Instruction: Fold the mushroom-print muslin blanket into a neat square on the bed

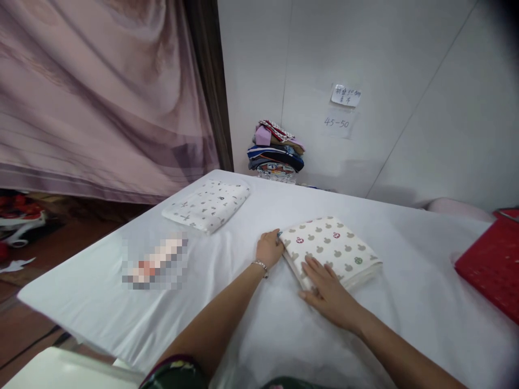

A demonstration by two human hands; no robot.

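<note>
A folded white cloth (324,240) lies on the covered table, printed with beige, apple-like shapes and a few red and green ones. At its left corner, my left hand (270,249) has its fingers bent and close together on the edge; a bit of blue shows by the fingertips. My right hand (326,294) rests on the near side of the cloth, palm down with fingers stretched out. Further left lies a second folded white cloth (208,205) with small grey and black prints, apart from both hands.
A white sheet (389,329) covers the table. A blurred-out patch (156,262) sits at the left. Something red with holes (492,265) stands at the right edge. Folded fabrics (275,151) are stacked beyond the far edge, by the wall. A pink curtain (109,97) hangs at the left.
</note>
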